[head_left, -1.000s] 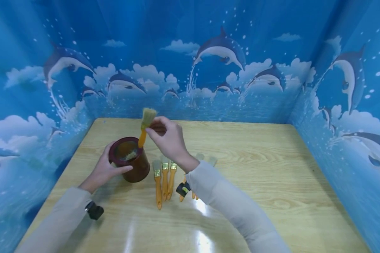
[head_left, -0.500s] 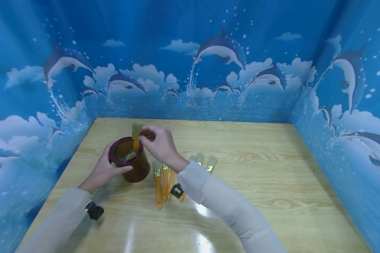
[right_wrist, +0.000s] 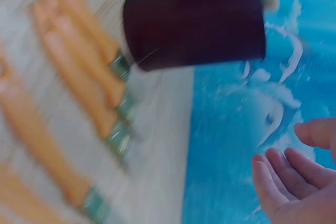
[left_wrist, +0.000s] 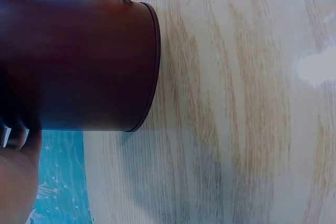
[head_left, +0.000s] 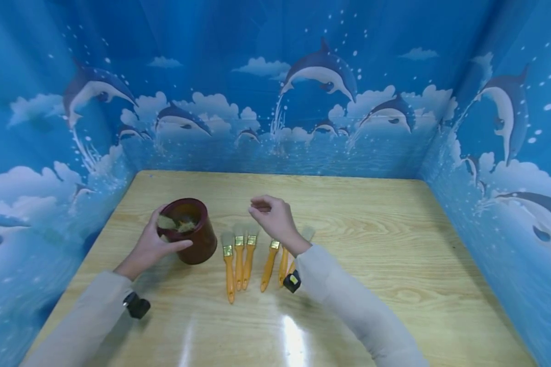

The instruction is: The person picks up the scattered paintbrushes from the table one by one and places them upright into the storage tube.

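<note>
Both arms wear long, pale beige sleeves of a smooth, close-fitting knit, reaching right to the wrists — the left sleeve (head_left: 80, 321) and the right sleeve (head_left: 349, 306) match in colour and cut. The left hand (head_left: 149, 247) and right hand (head_left: 273, 216) are bare, with no gloves or rings in view. A small black camera unit (head_left: 136, 306) is strapped under the left wrist; a similar black unit (head_left: 292, 281) with a yellowish mark sits under the right wrist.

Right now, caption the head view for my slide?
Left hand holds the cup with brushes inside; right hand hovers empty over brushes on the table.
</note>
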{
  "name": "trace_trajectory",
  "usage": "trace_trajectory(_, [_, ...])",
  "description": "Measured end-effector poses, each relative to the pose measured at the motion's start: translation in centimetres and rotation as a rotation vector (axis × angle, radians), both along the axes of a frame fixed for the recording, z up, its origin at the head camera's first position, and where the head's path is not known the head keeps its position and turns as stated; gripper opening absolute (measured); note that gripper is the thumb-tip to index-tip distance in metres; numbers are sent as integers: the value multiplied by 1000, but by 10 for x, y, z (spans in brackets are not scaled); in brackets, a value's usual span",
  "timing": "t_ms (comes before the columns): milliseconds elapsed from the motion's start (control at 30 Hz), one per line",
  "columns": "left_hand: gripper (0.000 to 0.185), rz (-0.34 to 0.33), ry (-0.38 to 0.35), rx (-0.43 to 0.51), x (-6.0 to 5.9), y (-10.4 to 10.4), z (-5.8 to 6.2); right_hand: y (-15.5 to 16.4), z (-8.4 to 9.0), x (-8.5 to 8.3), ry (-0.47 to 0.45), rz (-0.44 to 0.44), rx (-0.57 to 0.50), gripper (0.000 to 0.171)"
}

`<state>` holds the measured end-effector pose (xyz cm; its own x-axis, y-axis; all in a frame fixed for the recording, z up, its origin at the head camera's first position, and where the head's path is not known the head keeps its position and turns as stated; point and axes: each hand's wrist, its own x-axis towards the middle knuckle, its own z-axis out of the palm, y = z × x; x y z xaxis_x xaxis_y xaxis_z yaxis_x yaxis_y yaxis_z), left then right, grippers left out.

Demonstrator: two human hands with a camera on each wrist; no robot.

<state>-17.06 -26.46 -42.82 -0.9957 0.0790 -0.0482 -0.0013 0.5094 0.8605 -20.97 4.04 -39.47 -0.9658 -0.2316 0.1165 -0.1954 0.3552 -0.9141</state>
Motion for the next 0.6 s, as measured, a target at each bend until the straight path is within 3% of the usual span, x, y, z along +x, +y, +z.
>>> trace_trajectory(600, [112,-6,6,1,0,1,2,74,-53,11,-148,-217,93,29])
